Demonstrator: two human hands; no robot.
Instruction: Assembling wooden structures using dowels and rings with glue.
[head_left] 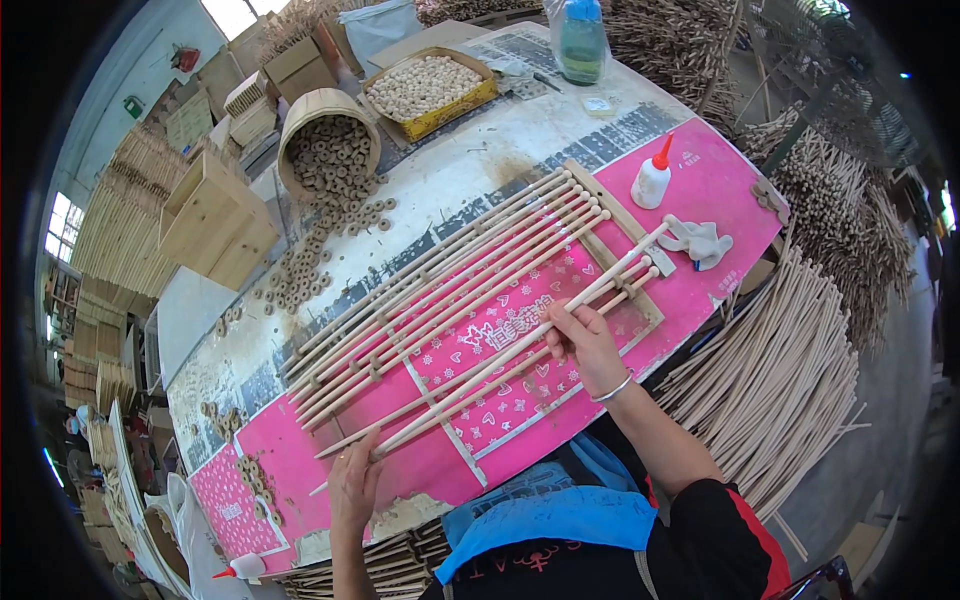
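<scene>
The left hand pinches the near end of 1 long, pale, round wooden stick; the right hand pinches it farther along, above a pink printed table cover. Beyond, I see a tipped tan wooden tub spilling brown rings.

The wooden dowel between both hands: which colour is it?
Pale beige; the wooden dowel shows best in the head view.

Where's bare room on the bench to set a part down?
Free: tabletop between the yellow tray and the rods; pink mat between the red-tipped bottle and the discs at its right corner. Crowded: around the right hand, among those rods, and before the tipped tub, where rings spill.
</scene>
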